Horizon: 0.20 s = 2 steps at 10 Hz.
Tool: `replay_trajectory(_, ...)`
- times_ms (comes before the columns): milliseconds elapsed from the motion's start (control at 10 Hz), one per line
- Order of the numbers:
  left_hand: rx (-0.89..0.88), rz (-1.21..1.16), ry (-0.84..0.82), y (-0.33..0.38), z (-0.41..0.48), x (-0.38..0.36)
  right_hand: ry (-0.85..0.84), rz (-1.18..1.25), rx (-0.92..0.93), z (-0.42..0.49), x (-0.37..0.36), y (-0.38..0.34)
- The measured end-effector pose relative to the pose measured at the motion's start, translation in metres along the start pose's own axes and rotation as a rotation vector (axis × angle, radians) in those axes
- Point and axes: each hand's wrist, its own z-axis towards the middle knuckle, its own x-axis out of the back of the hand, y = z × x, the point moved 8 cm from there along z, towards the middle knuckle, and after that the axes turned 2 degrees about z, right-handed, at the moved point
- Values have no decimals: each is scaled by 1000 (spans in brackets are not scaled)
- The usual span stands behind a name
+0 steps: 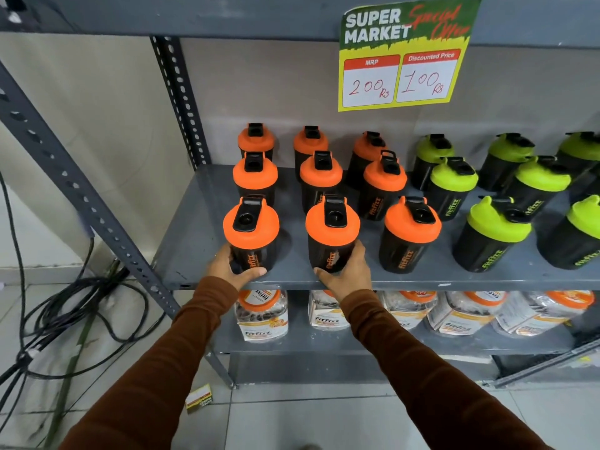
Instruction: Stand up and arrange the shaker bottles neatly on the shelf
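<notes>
Several black shaker bottles stand upright in rows on the grey metal shelf (191,241), orange-lidded on the left and green-lidded on the right. My left hand (232,266) grips the base of the front-left orange-lidded bottle (250,228). My right hand (349,271) grips the base of the front-middle orange-lidded bottle (331,228). A third front-row orange-lidded bottle (409,237) stands free just right of it. The nearest green-lidded bottle (493,233) stands further right.
A price sign (402,56) hangs from the shelf above. Clear jars (263,315) with orange lids fill the shelf below. The slotted upright post (81,196) runs down the left, with black cables (81,306) and a small box (198,397) on the tiled floor.
</notes>
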Motion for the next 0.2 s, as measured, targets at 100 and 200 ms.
replay_trajectory(100,-23,-19,-8,3,-5,3,-7,-14,18,-7,4,-1)
replay_trajectory(200,-49,-43,68,-4,-17,8,-21,-2,46,-17,4,5)
